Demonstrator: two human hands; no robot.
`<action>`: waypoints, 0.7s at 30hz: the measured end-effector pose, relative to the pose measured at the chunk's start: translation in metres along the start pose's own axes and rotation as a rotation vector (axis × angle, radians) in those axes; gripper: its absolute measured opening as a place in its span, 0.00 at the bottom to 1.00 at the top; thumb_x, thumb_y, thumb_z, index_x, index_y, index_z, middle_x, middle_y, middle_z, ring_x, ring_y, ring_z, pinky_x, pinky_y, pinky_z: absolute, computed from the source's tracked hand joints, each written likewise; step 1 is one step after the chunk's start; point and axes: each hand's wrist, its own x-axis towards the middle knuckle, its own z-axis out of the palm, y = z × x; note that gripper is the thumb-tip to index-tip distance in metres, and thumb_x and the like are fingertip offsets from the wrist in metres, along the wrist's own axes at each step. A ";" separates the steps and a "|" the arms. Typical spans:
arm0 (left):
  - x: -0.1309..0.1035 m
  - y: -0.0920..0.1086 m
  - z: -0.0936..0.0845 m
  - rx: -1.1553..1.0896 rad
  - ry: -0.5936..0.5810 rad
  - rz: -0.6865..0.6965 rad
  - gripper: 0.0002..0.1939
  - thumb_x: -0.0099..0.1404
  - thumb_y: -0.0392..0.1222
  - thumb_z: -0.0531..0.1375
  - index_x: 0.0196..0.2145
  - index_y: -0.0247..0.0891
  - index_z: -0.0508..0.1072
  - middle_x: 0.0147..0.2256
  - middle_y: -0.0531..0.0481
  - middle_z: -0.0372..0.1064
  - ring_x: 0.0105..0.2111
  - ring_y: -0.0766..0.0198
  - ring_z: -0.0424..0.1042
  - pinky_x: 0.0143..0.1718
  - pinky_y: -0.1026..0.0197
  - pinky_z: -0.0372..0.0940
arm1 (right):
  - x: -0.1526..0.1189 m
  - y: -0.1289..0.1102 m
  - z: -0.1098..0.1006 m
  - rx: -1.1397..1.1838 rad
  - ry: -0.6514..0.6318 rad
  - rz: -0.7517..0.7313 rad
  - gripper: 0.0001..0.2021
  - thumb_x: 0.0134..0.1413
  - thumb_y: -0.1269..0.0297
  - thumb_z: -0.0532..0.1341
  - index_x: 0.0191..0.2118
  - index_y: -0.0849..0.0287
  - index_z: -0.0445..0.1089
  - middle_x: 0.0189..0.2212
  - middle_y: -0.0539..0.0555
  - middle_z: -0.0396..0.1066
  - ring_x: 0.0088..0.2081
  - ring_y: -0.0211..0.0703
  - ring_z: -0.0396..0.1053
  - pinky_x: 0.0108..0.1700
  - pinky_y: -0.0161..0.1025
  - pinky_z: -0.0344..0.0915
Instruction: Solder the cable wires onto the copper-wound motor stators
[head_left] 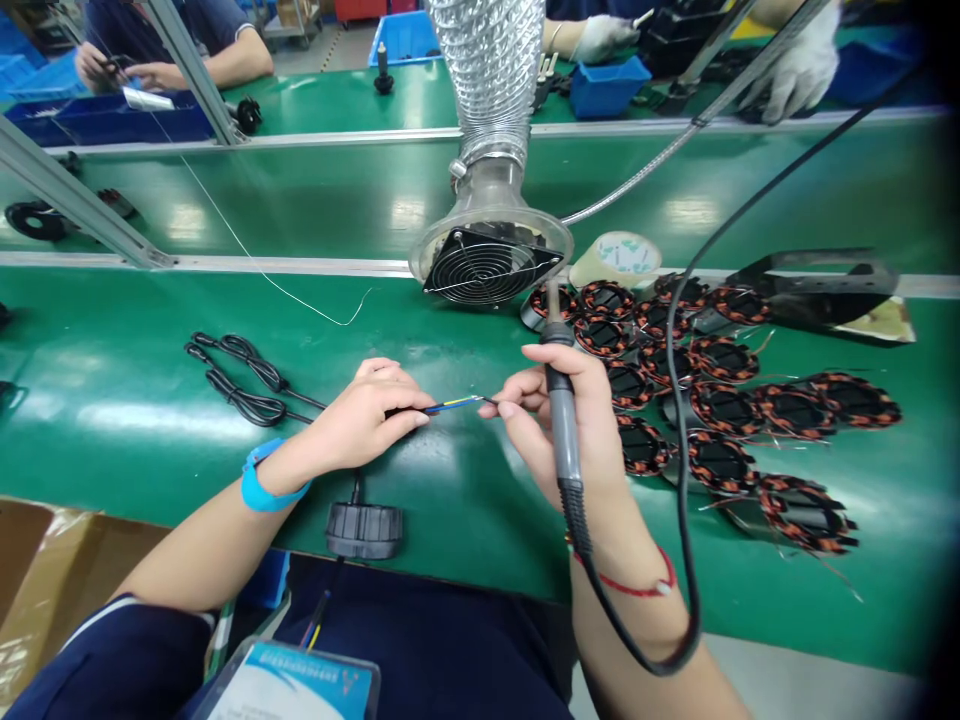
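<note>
My left hand (379, 412) is closed around a black cable (307, 403), close to where its blue and yellow wires (450, 404) come out. The bared wire ends point to the right. In my right hand (592, 430) a grey soldering iron (564, 420) stands nearly upright, tip pointing away from me. The thumb and forefinger of that hand also pinch a thin dark piece at the wire ends; its kind is too small to make out. Below my left hand, a black ribbed round cap (364, 530) rests at the bench's near edge.
Several copper-wound motor stators (724, 408) fill the right side. A fume extractor hood (491, 250) hangs ahead of my hands. Coiled black cables (244, 375) lie at left, and thin solder wire (285, 290) dangles behind them. The iron's black cord (681, 440) loops past my right arm. Co-workers' hands (799, 75) show across the bench.
</note>
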 end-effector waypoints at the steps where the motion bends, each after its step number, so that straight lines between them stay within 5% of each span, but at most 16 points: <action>1: 0.000 0.000 0.001 0.004 0.001 0.011 0.10 0.69 0.40 0.56 0.38 0.38 0.78 0.36 0.49 0.76 0.42 0.62 0.71 0.58 0.50 0.51 | 0.000 -0.001 -0.004 -0.026 -0.051 0.018 0.22 0.55 0.75 0.61 0.53 0.47 0.59 0.31 0.45 0.67 0.30 0.38 0.74 0.36 0.40 0.75; 4: -0.001 -0.001 0.002 0.024 -0.001 0.049 0.10 0.70 0.39 0.56 0.41 0.38 0.78 0.35 0.49 0.75 0.41 0.62 0.70 0.57 0.50 0.52 | 0.001 -0.007 -0.013 -0.119 -0.135 0.040 0.23 0.56 0.74 0.60 0.54 0.47 0.59 0.31 0.45 0.68 0.31 0.38 0.75 0.35 0.38 0.74; 15: -0.002 0.002 0.004 0.082 -0.042 0.098 0.11 0.70 0.38 0.56 0.44 0.39 0.78 0.35 0.49 0.77 0.41 0.61 0.69 0.55 0.51 0.52 | 0.000 -0.019 -0.009 -0.206 -0.095 -0.091 0.24 0.57 0.74 0.61 0.56 0.45 0.60 0.36 0.48 0.70 0.36 0.39 0.72 0.40 0.40 0.73; 21: -0.002 -0.003 0.005 0.041 0.028 0.066 0.12 0.70 0.39 0.56 0.44 0.37 0.78 0.35 0.48 0.75 0.41 0.60 0.70 0.53 0.51 0.55 | -0.002 -0.016 -0.015 -0.424 -0.140 -0.157 0.24 0.58 0.74 0.59 0.57 0.46 0.60 0.35 0.49 0.71 0.35 0.39 0.73 0.40 0.39 0.71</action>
